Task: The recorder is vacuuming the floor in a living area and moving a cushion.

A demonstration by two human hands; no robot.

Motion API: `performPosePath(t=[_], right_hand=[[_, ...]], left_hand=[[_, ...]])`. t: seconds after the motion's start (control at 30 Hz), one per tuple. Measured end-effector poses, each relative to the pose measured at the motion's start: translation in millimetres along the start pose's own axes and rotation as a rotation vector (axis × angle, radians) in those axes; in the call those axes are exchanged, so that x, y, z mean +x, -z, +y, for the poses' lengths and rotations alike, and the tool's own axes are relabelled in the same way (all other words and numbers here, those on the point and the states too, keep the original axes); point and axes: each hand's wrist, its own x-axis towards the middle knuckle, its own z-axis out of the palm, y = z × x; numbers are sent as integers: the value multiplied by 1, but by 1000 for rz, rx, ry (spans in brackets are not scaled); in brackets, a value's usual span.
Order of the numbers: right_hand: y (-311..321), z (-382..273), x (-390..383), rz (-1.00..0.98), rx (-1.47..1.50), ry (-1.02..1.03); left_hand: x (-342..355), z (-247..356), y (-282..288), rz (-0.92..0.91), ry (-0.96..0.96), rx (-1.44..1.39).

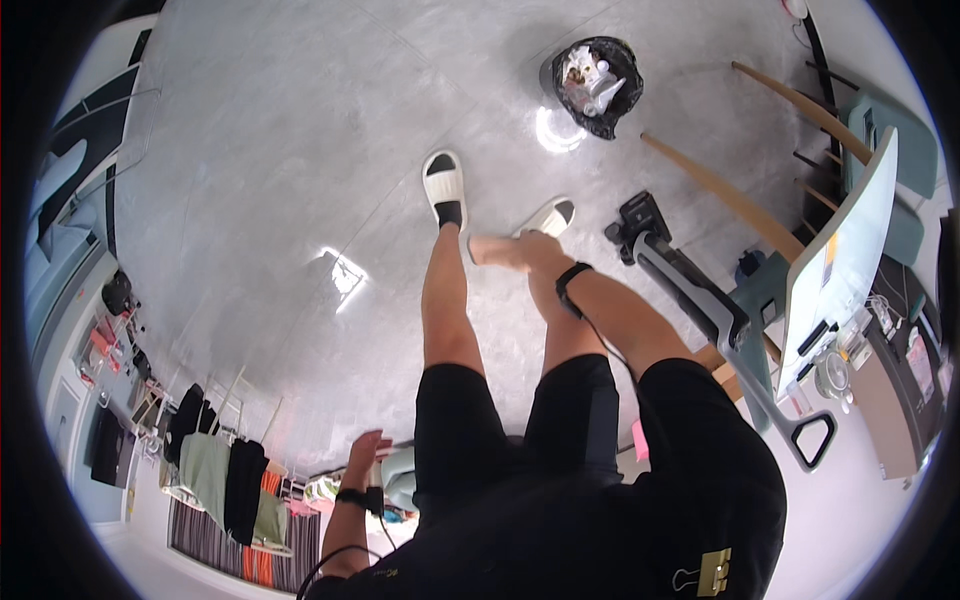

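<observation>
My right hand (537, 250) reaches down by my right lower leg, its fingers curled at a pale tan shape (490, 251), possibly my bare foot; I cannot make out what exactly they grip. A white slide slipper (553, 215) lies just beyond it. My left foot wears a dark sock in a white slipper (442, 182). My left hand (365, 448) hangs out to the left of my black shorts, fingers loosely apart and holding nothing. A grey and black stick vacuum (688, 290) stands to the right of my right arm.
A black-lined bin with rubbish (598, 88) is on the grey floor (300, 150). At right are a white table (840, 240) with wooden legs (710, 180), teal chairs (905, 150) and a cluttered cabinet (900, 400). Clothes hang on a rack (205, 465) at lower left.
</observation>
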Motion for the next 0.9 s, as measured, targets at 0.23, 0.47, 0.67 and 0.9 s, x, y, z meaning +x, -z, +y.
performPosePath(t=[0.23, 0.47, 0.67, 0.9], right_hand=[[27, 95, -38, 387, 36, 6], [71, 131, -135, 303, 497, -285], [126, 17, -240, 71, 1041, -329], [177, -153, -326, -165, 920, -138]], left_hand=[[4, 36, -22, -90, -225, 57], [-12, 56, -30, -17, -433, 157], [-42, 66, -30, 116, -895, 238], [-132, 89, -25, 336, -1060, 251]])
